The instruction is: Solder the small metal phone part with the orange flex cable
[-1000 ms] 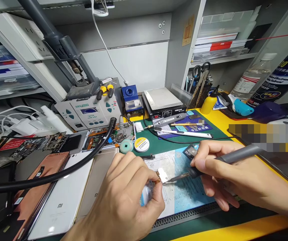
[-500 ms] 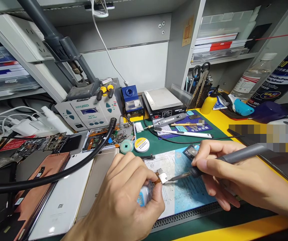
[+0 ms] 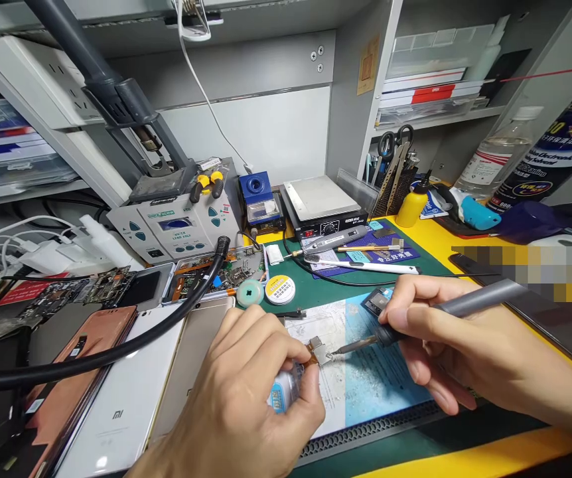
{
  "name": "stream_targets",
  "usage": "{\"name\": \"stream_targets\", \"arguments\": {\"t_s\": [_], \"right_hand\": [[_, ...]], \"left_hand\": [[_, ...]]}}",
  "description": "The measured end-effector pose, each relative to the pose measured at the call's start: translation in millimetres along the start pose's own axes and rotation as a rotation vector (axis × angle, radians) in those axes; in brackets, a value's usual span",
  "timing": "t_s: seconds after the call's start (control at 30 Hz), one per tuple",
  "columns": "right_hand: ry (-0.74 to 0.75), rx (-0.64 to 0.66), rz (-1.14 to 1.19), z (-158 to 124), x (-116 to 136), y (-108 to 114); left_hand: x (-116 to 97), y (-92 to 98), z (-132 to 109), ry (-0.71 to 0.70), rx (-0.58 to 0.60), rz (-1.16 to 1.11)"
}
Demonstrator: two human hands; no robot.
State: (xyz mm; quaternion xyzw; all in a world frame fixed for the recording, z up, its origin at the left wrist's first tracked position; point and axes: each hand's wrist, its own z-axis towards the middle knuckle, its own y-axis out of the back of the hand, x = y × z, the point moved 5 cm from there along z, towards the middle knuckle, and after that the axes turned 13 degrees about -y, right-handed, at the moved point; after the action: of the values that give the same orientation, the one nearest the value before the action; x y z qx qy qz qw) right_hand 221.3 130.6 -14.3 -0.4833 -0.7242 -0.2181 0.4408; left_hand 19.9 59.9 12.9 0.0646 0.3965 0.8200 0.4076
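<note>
Between thumb and forefinger, my left hand (image 3: 261, 385) pinches a small flat metal part with an orange-brown flex cable (image 3: 312, 354). My right hand (image 3: 430, 332) holds a soldering iron (image 3: 485, 300) like a pen. Its thin tip points left and meets the edge of the metal part, or lies very close to it. Beneath both hands lies a white and blue printed sheet (image 3: 365, 392) with specks on it. A clear container with a blue label (image 3: 279, 397) is partly hidden by my left hand. Behind my right fingers sits a small dark part (image 3: 376, 302).
Several phone panels, one a white phone back (image 3: 117, 411), lie left under a black hose (image 3: 166, 332). Behind stand a parts tray (image 3: 266, 265), a round tin (image 3: 280, 290), a rework station (image 3: 171, 226), a heating plate (image 3: 323, 199) and a yellow bottle (image 3: 413, 207).
The metal part has turned slightly, so its face looks grey instead of bright white. Both hands keep their grips, and the view has shifted a little.
</note>
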Motion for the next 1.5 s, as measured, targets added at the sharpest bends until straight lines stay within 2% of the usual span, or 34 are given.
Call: {"name": "stream_targets", "arguments": {"t_s": [0.4,0.53,0.8,1.0,1.27,1.5], "right_hand": [[-0.006,0.074,0.073,4.9,-4.7,4.4],[0.044,0.114,0.064,4.6,-7.7,7.3],[0.099,0.093,0.051,3.8,-7.8,10.9],[0.075,0.038,0.016,4.6,-8.1,13.2],[0.01,0.023,0.089,3.2,-5.4,8.3],[-0.03,0.085,0.158,3.2,-4.0,3.4]], "left_hand": [[1.0,-1.4,-1.0,0.01,0.049,0.007],[-0.1,-2.8,-0.6,-0.007,0.048,0.018],[-0.2,-2.0,-2.5,-0.007,0.053,0.037],[0.0,-2.4,-1.2,-0.001,0.049,0.041],[1.6,-0.8,-4.0,0.005,0.032,0.012],[2.2,0.8,-8.0,0.035,0.018,-0.049]]}}
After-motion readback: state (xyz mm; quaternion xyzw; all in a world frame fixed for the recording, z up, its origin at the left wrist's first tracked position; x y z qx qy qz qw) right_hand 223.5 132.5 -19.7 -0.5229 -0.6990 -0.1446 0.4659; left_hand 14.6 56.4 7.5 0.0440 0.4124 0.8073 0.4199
